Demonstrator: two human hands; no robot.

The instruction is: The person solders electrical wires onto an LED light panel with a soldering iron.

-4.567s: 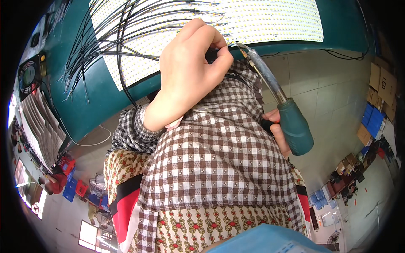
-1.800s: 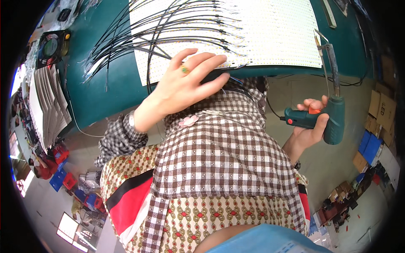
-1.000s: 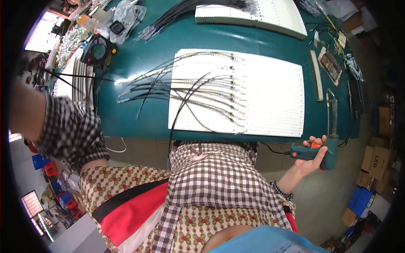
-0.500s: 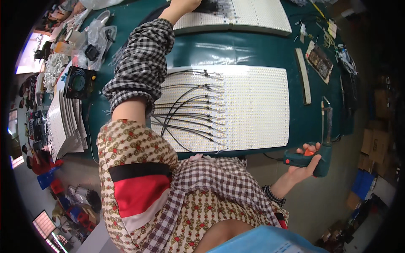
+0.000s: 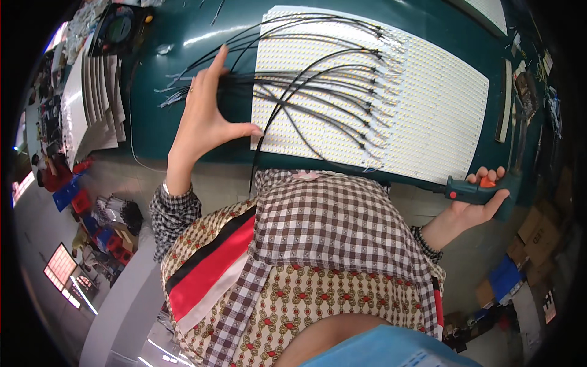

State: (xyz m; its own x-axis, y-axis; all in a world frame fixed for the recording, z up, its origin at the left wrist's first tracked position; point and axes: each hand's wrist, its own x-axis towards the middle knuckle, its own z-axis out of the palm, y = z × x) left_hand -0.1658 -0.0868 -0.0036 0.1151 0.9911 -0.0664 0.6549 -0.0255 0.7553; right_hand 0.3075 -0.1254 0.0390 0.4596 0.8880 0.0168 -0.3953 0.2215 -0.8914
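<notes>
My left hand (image 5: 205,119) is open at the left side of a white LED panel (image 5: 440,110), its thumb spread wide from the fingers. A bundle of black wires (image 5: 330,82) runs from a row of joints across the panel toward that hand. Loose wire ends fan out on the green table beyond the fingers, and one wire hangs past the thumb over the front edge. Off the panel's near right corner, my right hand (image 5: 468,214) grips a dark green soldering gun (image 5: 474,191) with a red trigger. Its slim metal tip points away from me.
Curved white sheets (image 5: 98,104) stand stacked at the left, near a black box-like device (image 5: 116,27). A pale bar (image 5: 505,101) lies right of the panel, beside a brown slab (image 5: 526,92). Part of another panel (image 5: 486,12) shows at the far right.
My left arm has drawn back from the far panel to the near one's left side, the hand now open. My right hand keeps hold of the soldering gun. The view has shifted.
</notes>
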